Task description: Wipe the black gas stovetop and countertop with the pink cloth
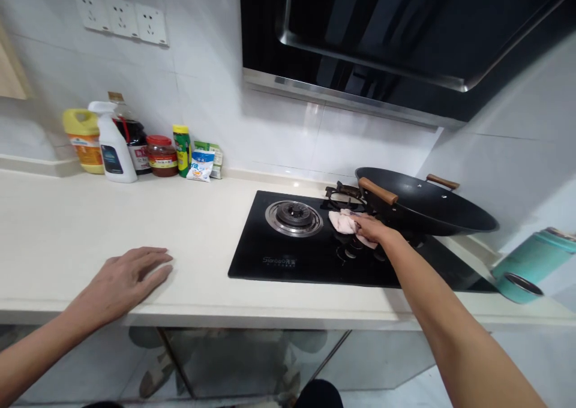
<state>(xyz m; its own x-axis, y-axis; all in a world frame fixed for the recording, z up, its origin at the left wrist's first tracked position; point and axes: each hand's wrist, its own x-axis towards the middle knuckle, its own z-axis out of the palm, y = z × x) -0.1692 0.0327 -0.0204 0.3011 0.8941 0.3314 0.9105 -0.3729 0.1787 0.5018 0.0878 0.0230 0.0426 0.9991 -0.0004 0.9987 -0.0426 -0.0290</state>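
My right hand (369,227) presses a pale pink cloth (342,221) onto the black glass gas stove (310,264), between the left burner and the wok. The fingers are closed on the cloth, and part of it shows below the hand. To the left of the cloth lies the bare round burner (294,217), its pan support off. Control knobs (353,249) sit just under the cloth, partly hidden. My left hand (130,279) rests on the white countertop (193,234), fingers stretched out and holding nothing.
A large black wok (427,198) with wooden handles covers the right burner. A pan support (344,193) leans behind the cloth. A teal container (533,255) stands far right. Along the wall are a spray bottle (116,147), a red-lidded jar (162,156) and several packages. A range hood (360,42) overhangs.
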